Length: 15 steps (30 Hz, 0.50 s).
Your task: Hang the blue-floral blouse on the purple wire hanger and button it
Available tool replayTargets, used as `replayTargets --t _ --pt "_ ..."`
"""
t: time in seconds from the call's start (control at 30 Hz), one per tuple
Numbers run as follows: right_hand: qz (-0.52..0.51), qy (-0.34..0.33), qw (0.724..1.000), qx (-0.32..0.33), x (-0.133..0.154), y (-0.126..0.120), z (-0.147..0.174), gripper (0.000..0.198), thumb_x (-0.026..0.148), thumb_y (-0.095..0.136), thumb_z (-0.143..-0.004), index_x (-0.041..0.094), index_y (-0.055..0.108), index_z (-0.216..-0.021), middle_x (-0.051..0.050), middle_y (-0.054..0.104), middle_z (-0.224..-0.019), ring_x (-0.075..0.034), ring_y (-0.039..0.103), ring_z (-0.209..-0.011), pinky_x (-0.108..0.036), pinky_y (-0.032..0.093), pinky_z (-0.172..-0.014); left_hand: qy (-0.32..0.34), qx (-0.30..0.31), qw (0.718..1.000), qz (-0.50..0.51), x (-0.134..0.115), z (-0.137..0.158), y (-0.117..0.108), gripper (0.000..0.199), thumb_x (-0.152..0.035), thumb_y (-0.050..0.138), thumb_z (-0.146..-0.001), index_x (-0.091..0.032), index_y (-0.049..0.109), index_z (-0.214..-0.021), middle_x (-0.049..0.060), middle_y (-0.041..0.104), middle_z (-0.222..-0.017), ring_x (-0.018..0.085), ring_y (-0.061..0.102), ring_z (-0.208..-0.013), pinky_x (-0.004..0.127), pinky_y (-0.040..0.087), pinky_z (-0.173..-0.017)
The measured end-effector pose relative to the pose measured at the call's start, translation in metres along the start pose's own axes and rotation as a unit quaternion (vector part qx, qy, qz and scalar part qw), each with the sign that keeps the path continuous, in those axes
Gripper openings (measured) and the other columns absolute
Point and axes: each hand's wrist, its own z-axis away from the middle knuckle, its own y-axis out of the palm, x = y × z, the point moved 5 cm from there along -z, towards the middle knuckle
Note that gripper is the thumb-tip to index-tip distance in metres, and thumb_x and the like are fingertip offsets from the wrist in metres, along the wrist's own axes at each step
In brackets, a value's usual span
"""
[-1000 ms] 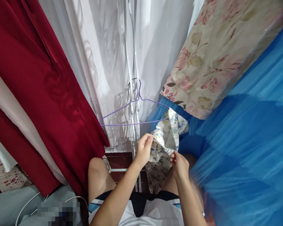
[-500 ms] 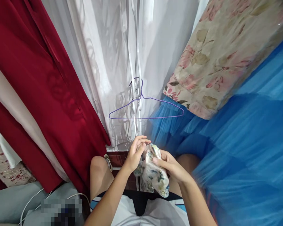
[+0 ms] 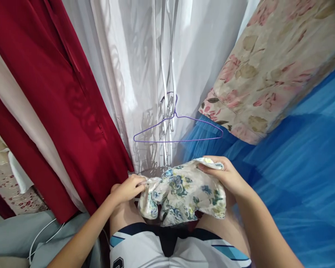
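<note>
A small white garment with blue, green and yellow flowers [image 3: 184, 191] is stretched out above my lap. My left hand [image 3: 130, 187] pinches its left end, where the cloth is bunched. On the other side my right hand [image 3: 225, 173] grips the upper right corner between thumb and fingers. The garment's exact kind is hard to make out. Just beyond it a purple wire hanger [image 3: 178, 141] hangs with nothing on it, from a white metal stand [image 3: 163, 67].
Red cloth [image 3: 72, 100] hangs on the left and a white curtain [image 3: 134, 56] behind the stand. On the right are a floral cloth [image 3: 257, 82] and blue tulle [image 3: 290, 175]. A grey cushion [image 3: 16, 234] with a white cable lies at lower left.
The floral garment was bunched up in my right hand, with my left hand beside it. Now my hands have moved apart and the cloth is spread between them.
</note>
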Motion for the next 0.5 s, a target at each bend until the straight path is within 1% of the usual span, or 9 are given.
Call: replayTargets --t 0.07,0.13,0.17,0.23,0.3,0.33,0.37,0.43,0.5 --pt "0.064 -0.029 0.998 -0.005 0.007 -0.005 -0.01 0.027 0.038 0.071 -0.083 0.016 0.061 -0.071 0.001 0.056 -0.063 -0.011 0.048 -0.057 -0.023 0.033 -0.052 0.029 -0.028 0.996 -0.08 0.005 -0.004 -0.028 0.024 -0.024 0.047 -0.092 -0.018 0.07 -0.087 0.007 0.069 -0.097 0.021 0.059 -0.095 0.035 0.042 -0.093" --pt "0.14 -0.055 0.989 0.01 0.009 -0.006 -0.023 0.026 0.038 0.069 -0.084 0.016 0.064 -0.073 0.0 0.06 -0.064 -0.014 0.053 -0.058 -0.023 0.036 -0.052 0.037 -0.067 0.984 -0.163 0.011 -0.01 -0.06 0.03 -0.024 0.044 -0.093 -0.023 0.071 -0.106 0.008 0.067 -0.119 0.025 0.053 -0.118 0.043 0.034 -0.107" --pt "0.173 -0.069 0.982 0.017 0.009 -0.006 -0.03 0.023 0.038 0.067 -0.085 0.016 0.067 -0.078 -0.002 0.066 -0.071 -0.016 0.058 -0.063 -0.024 0.04 -0.056 0.035 -0.089 0.975 -0.201 0.015 -0.014 -0.077 0.033 -0.024 0.043 -0.094 -0.025 0.07 -0.113 0.006 0.065 -0.126 0.026 0.049 -0.126 0.047 0.029 -0.111" --pt "0.231 -0.103 0.967 0.02 0.007 -0.005 -0.047 0.026 0.037 0.063 -0.086 0.017 0.071 -0.101 -0.006 0.074 -0.096 -0.023 0.067 -0.085 -0.028 0.049 -0.072 0.025 -0.13 0.956 -0.263 0.02 -0.023 -0.109 0.035 -0.026 0.041 -0.096 -0.028 0.068 -0.118 0.004 0.064 -0.131 0.028 0.044 -0.133 0.051 0.024 -0.113" --pt "0.287 -0.137 0.948 0.002 0.006 -0.004 -0.067 0.043 0.037 0.06 -0.087 0.017 0.065 -0.124 -0.01 0.07 -0.122 -0.029 0.064 -0.109 -0.033 0.048 -0.091 0.005 -0.177 0.936 -0.303 0.024 -0.035 -0.138 0.034 -0.027 0.04 -0.096 -0.028 0.068 -0.117 0.004 0.062 -0.135 0.029 0.045 -0.132 0.052 0.026 -0.11" --pt "0.316 -0.149 0.937 -0.012 0.005 -0.004 -0.077 0.048 0.037 0.058 -0.087 0.017 0.062 -0.13 -0.011 0.067 -0.127 -0.03 0.062 -0.114 -0.035 0.047 -0.094 -0.008 -0.204 0.926 -0.318 0.024 -0.04 -0.15 0.034 -0.028 0.041 -0.097 -0.027 0.068 -0.116 0.005 0.061 -0.135 0.03 0.047 -0.129 0.051 0.029 -0.107" --pt "0.345 -0.153 0.926 -0.019 0.004 -0.003 -0.087 0.048 0.038 0.056 -0.087 0.016 0.062 -0.13 -0.012 0.068 -0.126 -0.03 0.063 -0.113 -0.035 0.047 -0.093 -0.026 -0.233 0.915 -0.329 0.023 -0.046 -0.16 0.033 -0.029 0.04 -0.097 -0.026 0.068 -0.115 0.007 0.063 -0.133 0.031 0.051 -0.124 0.05 0.032 -0.104" --pt "0.397 -0.135 0.907 -0.018 0.001 0.0 -0.103 0.038 0.04 0.051 -0.089 0.017 0.07 -0.114 -0.012 0.074 -0.106 -0.028 0.068 -0.096 -0.031 0.049 -0.079 -0.072 -0.289 0.895 -0.333 0.019 -0.056 -0.175 0.034 -0.032 0.04 -0.097 -0.025 0.067 -0.116 0.01 0.069 -0.121 0.031 0.06 -0.109 0.044 0.039 -0.093" --pt "0.44 -0.108 0.891 -0.009 -0.004 0.004 -0.113 0.033 0.041 0.047 -0.091 0.018 0.072 -0.091 -0.008 0.074 -0.08 -0.023 0.067 -0.074 -0.027 0.044 -0.064 -0.109 -0.333 0.886 -0.302 0.011 -0.069 -0.181 0.035 -0.035 0.038 -0.098 -0.024 0.067 -0.115 0.01 0.073 -0.104 0.028 0.064 -0.093 0.037 0.041 -0.081"
